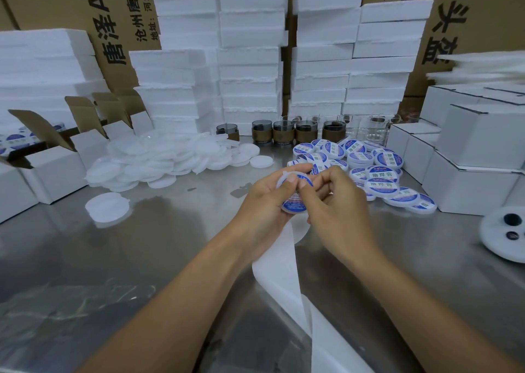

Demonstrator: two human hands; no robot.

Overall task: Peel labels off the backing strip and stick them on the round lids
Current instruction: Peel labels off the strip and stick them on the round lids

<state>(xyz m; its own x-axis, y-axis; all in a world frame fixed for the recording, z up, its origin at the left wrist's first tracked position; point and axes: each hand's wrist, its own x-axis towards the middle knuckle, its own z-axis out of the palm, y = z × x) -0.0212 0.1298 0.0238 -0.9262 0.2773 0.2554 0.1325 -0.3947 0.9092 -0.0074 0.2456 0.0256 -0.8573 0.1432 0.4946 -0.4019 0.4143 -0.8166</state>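
Observation:
My left hand (pixel 262 199) grips a round white lid (pixel 294 206) upright above the steel table, thumb laid across its face. A round blue and white label (pixel 304 180) lies on the lid under my fingers. My right hand (pixel 338 199) pinches the label's right edge against the lid, fingers curled. The white backing strip (pixel 284 264) hangs from between my hands and runs down to the near table edge. A heap of bare white lids (pixel 170 156) lies at the middle left. Labelled lids (pixel 380 173) are piled behind my right hand.
One loose bare lid (pixel 107 205) lies left of my hands. Open cardboard cartons (pixel 51 170) stand at the left, white boxes (pixel 468 179) at the right, foam stacks (pixel 250 60) behind. Glass cups (pixel 306 132) line the back. A white reel disc (pixel 505 237) sits far right.

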